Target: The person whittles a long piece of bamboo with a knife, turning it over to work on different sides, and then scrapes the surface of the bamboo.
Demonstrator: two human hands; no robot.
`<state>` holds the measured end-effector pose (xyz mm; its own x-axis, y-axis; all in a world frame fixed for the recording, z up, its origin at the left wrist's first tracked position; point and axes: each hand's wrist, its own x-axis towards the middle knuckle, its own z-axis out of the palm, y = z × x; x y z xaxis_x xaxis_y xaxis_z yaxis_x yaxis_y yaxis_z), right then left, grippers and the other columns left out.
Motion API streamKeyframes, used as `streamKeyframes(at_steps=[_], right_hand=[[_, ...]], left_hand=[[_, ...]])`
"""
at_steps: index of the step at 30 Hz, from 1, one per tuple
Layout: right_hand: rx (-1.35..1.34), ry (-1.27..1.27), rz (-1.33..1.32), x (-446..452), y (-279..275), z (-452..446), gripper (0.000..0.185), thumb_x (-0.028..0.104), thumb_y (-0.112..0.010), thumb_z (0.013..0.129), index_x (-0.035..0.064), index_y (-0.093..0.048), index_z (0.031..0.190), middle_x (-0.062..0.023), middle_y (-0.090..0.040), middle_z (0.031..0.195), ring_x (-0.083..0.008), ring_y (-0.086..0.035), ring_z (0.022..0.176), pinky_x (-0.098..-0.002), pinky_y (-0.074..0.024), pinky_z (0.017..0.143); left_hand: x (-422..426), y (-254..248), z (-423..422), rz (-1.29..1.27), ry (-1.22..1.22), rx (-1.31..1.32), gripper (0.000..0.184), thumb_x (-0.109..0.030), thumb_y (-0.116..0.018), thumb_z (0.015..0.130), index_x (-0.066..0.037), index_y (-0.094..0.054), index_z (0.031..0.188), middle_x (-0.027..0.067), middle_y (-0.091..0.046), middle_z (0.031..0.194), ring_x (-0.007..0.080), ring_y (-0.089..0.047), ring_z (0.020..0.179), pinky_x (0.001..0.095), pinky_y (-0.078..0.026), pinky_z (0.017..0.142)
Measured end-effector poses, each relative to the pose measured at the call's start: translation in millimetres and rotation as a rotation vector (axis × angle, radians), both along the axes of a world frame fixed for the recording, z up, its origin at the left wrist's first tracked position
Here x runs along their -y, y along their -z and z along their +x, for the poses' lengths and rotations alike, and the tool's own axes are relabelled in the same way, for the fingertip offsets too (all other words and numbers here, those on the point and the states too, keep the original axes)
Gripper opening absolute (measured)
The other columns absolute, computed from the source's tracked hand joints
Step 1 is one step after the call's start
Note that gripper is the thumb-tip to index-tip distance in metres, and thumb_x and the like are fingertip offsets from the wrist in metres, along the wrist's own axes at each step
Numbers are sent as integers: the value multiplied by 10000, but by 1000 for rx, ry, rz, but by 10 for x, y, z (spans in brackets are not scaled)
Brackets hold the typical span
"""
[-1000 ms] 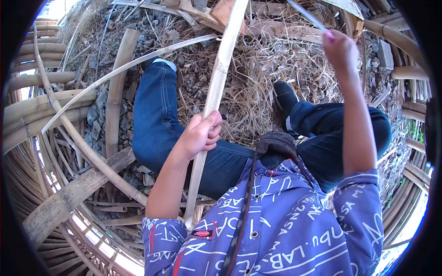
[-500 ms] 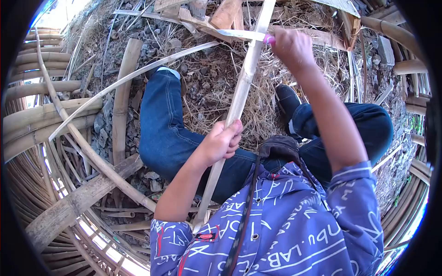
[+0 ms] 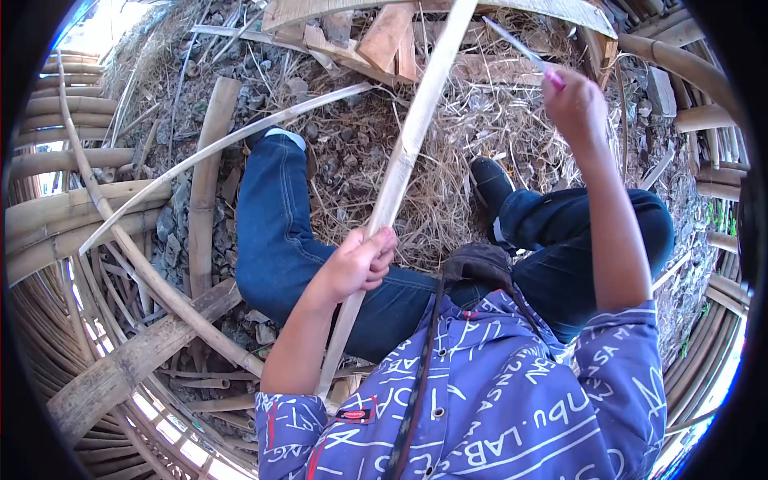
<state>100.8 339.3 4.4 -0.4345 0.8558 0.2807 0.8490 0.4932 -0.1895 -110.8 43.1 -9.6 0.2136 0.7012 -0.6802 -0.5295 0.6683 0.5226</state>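
A long pale bamboo strip slants from the top of the head view down past my left thigh. Near its lower part, my left hand is closed around it. My right hand grips the pink handle of a knife, whose blade points up and to the left. The blade is apart from the strip, to its right. The strip's lower end lies beside my shirt, and its upper end runs out of view.
A curved wooden board and wood offcuts lie at the top. Another thin bamboo strip crosses at the left over a bamboo pole. Dry shavings cover the stony ground between my legs. Bamboo poles stand around.
The knife was against the bamboo strip; my right hand has drawn it away to the right and turned the blade. My left hand and the strip have shifted slightly left and down.
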Motion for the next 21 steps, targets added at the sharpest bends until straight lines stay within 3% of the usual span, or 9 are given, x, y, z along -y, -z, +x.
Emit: streamKeyframes(at_steps=[2, 4, 8, 12, 21], right_hand=[[-67, 24, -75, 229, 67, -178, 257, 276, -533, 858, 89, -683, 767, -139, -620, 615, -314, -627, 578, -408, -509, 560], [-224, -134, -117, 543, 81, -356, 234, 264, -553, 840, 92, -667, 729, -126, -606, 584, -306, -610, 524, -398, -506, 535], [-191, -317, -252, 963, 185, -636, 215, 240, -600, 796, 95, -606, 637, -120, -585, 555, -303, -613, 531, -411, -494, 526], [-98, -382, -227, 964, 269, -731, 176, 205, -613, 757, 76, -610, 636, -134, -594, 572, -314, -622, 556, -409, -491, 519], [85, -443, -158, 602, 461, -794, 250, 230, -572, 812, 91, -634, 614, -109, -611, 568, -288, -640, 532, -396, -509, 495]], left_hand=[[-12, 35, 9, -6, 13, 10, 315, -329, -380, 988, -138, -361, 738, -75, -247, 543, 18, -208, 408, 186, -170, 345], [-27, 57, 27, -15, 0, 43, 308, -317, -404, 981, -130, -356, 742, -67, -271, 568, 29, -214, 424, 202, -179, 357], [-83, 15, 64, 6, 8, 21, 335, -357, -370, 986, -126, -363, 743, -68, -248, 550, 27, -209, 415, 190, -174, 347], [-76, 38, 102, -34, -18, -70, 347, -362, -377, 984, -92, -407, 770, -72, -247, 530, 27, -212, 400, 194, -184, 348], [-100, 23, 261, -35, -10, -234, 310, -298, -419, 982, -82, -415, 759, -60, -280, 512, 31, -249, 385, 205, -213, 346]])
